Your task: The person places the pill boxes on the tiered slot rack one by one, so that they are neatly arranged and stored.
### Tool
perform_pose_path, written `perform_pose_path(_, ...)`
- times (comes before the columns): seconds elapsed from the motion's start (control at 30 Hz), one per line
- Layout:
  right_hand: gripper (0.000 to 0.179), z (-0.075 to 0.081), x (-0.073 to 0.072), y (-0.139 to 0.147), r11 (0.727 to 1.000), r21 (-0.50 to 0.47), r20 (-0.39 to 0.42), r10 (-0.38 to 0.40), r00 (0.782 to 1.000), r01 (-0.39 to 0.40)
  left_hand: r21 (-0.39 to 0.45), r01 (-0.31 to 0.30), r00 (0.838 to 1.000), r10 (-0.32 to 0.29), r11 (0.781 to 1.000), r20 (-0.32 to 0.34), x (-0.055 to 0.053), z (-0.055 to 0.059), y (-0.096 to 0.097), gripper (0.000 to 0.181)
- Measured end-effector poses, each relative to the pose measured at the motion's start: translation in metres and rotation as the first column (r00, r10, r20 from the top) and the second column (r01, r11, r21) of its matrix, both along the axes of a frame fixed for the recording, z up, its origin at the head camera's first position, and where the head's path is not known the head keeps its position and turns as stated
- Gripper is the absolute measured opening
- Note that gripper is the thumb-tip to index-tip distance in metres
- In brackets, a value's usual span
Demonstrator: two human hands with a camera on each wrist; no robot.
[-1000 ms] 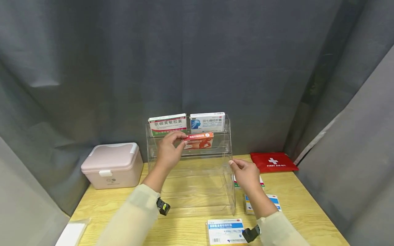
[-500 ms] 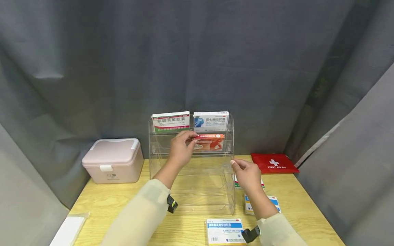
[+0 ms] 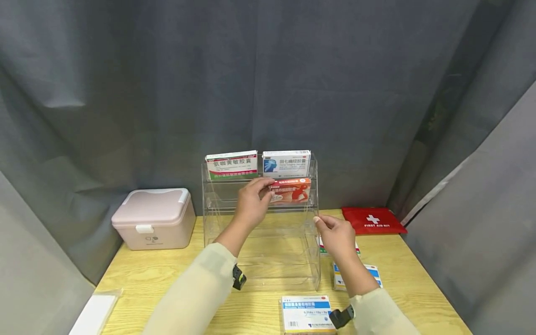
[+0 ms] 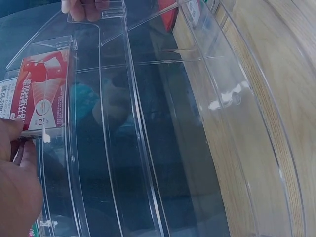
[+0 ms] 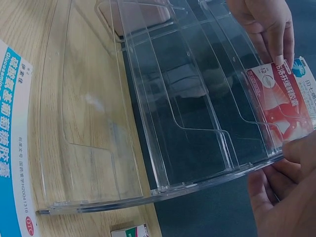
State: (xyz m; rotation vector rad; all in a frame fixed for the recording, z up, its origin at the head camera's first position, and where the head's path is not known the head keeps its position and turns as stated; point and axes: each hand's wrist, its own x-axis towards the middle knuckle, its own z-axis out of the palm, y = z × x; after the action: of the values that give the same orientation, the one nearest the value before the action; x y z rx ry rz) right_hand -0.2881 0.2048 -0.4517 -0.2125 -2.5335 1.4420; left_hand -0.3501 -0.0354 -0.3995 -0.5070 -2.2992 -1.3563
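My left hand [image 3: 253, 202] pinches the left end of a red-orange medicine box [image 3: 291, 190], which sits at the right side of the second tier of a clear acrylic display rack [image 3: 268, 232]. In the right wrist view the box's lower part [image 5: 286, 123] is behind the tier's clear front lip. My right hand [image 3: 338, 235] grips the rack's right side edge between thumb and fingers. On the top tier stand a white, red and green medicine box [image 3: 232, 165] at the left and a white-blue medicine box [image 3: 286, 164] at the right.
A pink lidded case [image 3: 152, 218] stands left of the rack, a red first aid pouch [image 3: 372, 220] at the back right. Blue-white medicine boxes [image 3: 307, 314] lie in front and at the right. A white flat packet [image 3: 94, 311] lies front left. Grey curtains [image 3: 268, 83] hang behind.
My left hand has moved right with the red-orange box, from the middle of the second tier to its right side. My right hand keeps its hold on the rack edge.
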Motion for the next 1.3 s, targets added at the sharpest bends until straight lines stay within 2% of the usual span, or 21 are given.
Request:
perform_pose_path(0.37,0.041,-0.001,0.000,-0.001,1.000,-0.011,-0.001,-0.017,1.000,0.017,-0.040,0.001,1.000,-0.001,0.999,0.003,0.002,0.002,0.001,0.037)
perform_pose_path(0.57,0.042,-0.001,0.001,0.000,1.000,-0.026,0.014,-0.007,1.000,0.008,-0.037,-0.005,0.999,0.006,0.999,0.037,0.013,0.003,-0.008,0.044)
perform_pose_path(0.7,0.041,0.001,0.001,-0.001,1.000,-0.019,0.004,-0.006,1.000,0.006,-0.034,-0.031,0.999,0.032,0.999,0.033,0.031,-0.004,-0.020,0.044)
perform_pose_path(0.8,0.042,0.002,0.001,0.000,1.000,-0.017,0.005,-0.005,1.000,0.005,-0.018,-0.037,0.998,0.038,0.999,0.042,0.052,-0.017,-0.028,0.042)
perform_pose_path(0.9,0.043,0.003,0.001,-0.001,1.000,-0.020,0.014,0.002,1.000,-0.001,-0.012,0.007,0.998,-0.007,1.000,0.057,0.079,-0.036,-0.034,0.037)
perform_pose_path(0.97,0.044,0.004,0.001,-0.001,1.000,-0.024,0.019,0.006,1.000,-0.006,-0.033,0.072,0.994,-0.069,0.997,0.091,0.097,-0.051,-0.037,0.034)
perform_pose_path(1.03,0.044,0.004,0.001,-0.001,1.000,-0.029,0.023,0.009,1.000,-0.009,-0.087,0.147,0.981,-0.134,0.985,0.142,0.113,-0.069,-0.039,0.034)
perform_pose_path(1.1,0.044,0.004,0.001,-0.001,0.999,-0.033,0.024,0.011,1.000,-0.010,-0.141,0.231,0.956,-0.198,0.963,0.216,0.126,-0.089,-0.039,0.035)
perform_pose_path(1.2,0.042,0.004,0.000,-0.001,0.999,-0.038,0.022,0.008,1.000,-0.007,-0.182,0.348,0.902,-0.275,0.920,0.332,0.138,-0.117,-0.039,0.043)
perform_pose_path(1.3,0.041,0.003,-0.001,0.000,0.999,-0.037,0.028,0.002,1.000,-0.001,-0.184,0.417,0.844,-0.304,0.890,0.442,0.146,-0.140,-0.037,0.054)
